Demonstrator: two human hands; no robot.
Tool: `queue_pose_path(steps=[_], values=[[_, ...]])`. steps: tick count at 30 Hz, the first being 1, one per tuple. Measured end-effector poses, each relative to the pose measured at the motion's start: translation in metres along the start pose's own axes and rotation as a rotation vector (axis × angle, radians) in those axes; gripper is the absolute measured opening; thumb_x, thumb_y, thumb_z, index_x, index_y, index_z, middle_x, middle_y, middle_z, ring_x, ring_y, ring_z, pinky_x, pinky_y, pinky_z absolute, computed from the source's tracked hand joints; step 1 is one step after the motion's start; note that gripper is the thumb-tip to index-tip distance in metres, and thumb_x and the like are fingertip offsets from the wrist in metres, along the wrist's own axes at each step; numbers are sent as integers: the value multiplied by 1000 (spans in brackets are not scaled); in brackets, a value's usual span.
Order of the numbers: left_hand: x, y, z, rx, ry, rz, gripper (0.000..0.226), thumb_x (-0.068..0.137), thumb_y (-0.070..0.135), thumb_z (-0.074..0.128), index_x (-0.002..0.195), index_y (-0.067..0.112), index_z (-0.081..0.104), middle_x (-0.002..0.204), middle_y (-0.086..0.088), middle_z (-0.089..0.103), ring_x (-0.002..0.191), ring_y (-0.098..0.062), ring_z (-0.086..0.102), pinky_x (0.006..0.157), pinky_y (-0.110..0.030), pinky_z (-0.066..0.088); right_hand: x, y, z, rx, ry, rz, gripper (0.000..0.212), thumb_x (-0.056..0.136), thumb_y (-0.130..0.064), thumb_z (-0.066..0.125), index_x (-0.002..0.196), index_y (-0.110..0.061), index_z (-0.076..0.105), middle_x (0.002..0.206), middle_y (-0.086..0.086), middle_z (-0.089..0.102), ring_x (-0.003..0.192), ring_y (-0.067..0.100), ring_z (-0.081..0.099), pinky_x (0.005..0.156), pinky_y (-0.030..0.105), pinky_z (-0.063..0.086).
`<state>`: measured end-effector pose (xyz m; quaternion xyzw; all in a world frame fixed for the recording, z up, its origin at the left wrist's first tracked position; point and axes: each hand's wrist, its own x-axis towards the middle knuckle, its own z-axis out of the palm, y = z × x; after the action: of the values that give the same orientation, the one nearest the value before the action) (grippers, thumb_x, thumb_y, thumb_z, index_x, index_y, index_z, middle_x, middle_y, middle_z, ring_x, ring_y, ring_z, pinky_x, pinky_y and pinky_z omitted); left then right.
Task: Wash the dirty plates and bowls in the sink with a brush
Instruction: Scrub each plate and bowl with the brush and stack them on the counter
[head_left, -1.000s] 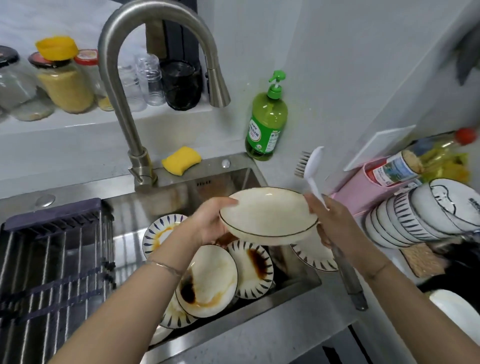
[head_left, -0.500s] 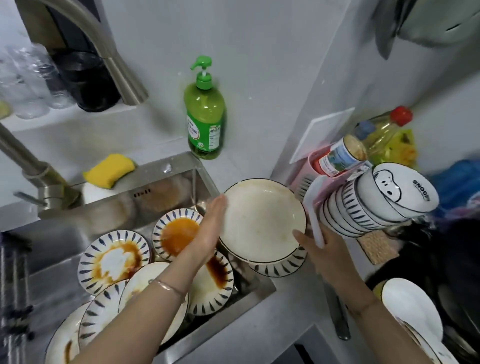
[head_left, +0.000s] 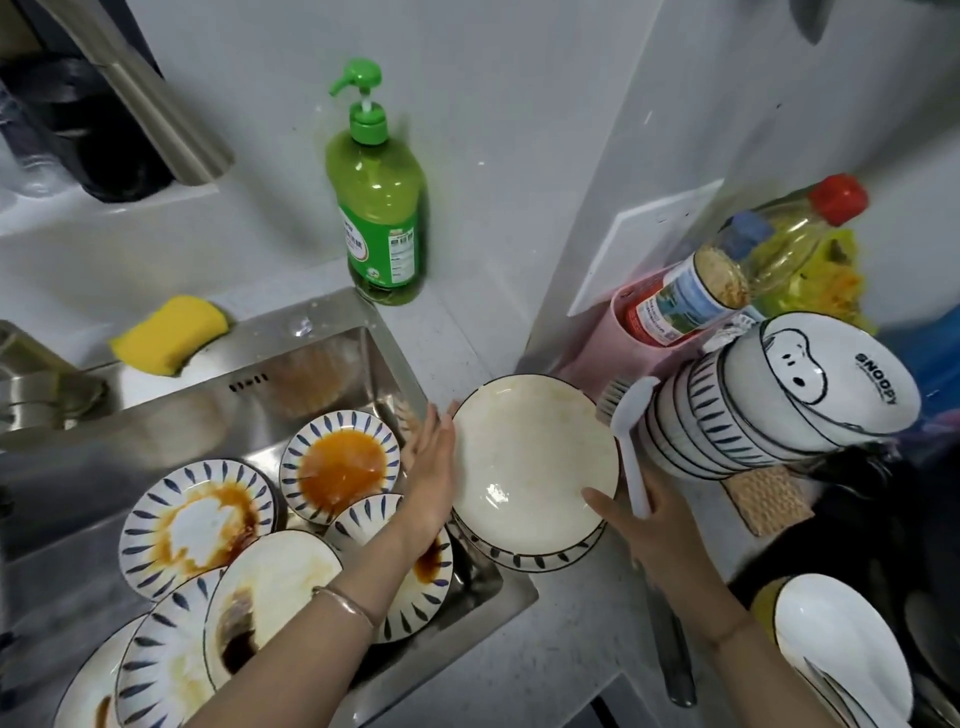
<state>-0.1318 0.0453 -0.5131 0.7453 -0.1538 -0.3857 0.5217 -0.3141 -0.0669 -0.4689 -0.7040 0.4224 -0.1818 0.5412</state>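
A white plate (head_left: 530, 457) with faint yellowish smears rests on a blue-striped plate (head_left: 535, 558) on the counter right of the sink. My left hand (head_left: 431, 467) lies flat against its left rim, fingers straight. My right hand (head_left: 649, 519) touches its lower right rim with the thumb and grips the white dish brush (head_left: 626, 431), bristles pointing up and away. Several sauce-stained plates, such as one with an orange pool (head_left: 340, 465) and one with brown streaks (head_left: 195, 522), lie in the steel sink (head_left: 322, 353).
A green soap bottle (head_left: 379, 208) stands behind the sink, a yellow sponge (head_left: 169, 332) on its back rim. A tilted stack of bowls (head_left: 779, 410) sits right of the plate, with jars and an oil bottle (head_left: 789, 239) behind. More white dishes (head_left: 841, 644) lie at lower right.
The white plate has moved right from above the sink and down onto the striped plate on the counter. My view has swung right, so the faucet is nearly out of frame.
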Motion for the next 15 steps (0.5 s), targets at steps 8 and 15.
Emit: queue_pose_path(steps=[8, 15], values=[[8, -15, 8, 62, 25, 13, 40, 106, 41, 16, 142, 49, 30, 159, 22, 3, 146, -15, -2, 114, -36, -1, 1, 19, 1, 59, -12, 105, 16, 81, -13, 73, 85, -21, 60, 51, -23, 57, 45, -7, 52, 44, 7, 39], [9, -17, 8, 81, 32, 17, 39, 87, 62, 16, 122, 65, 32, 158, 21, 14, 147, -15, 8, 119, -37, 1, 1, 24, -1, 29, 35, 145, 41, 77, -39, 71, 77, -1, 55, 56, 1, 41, 49, 10, 38, 44, 18, 34]])
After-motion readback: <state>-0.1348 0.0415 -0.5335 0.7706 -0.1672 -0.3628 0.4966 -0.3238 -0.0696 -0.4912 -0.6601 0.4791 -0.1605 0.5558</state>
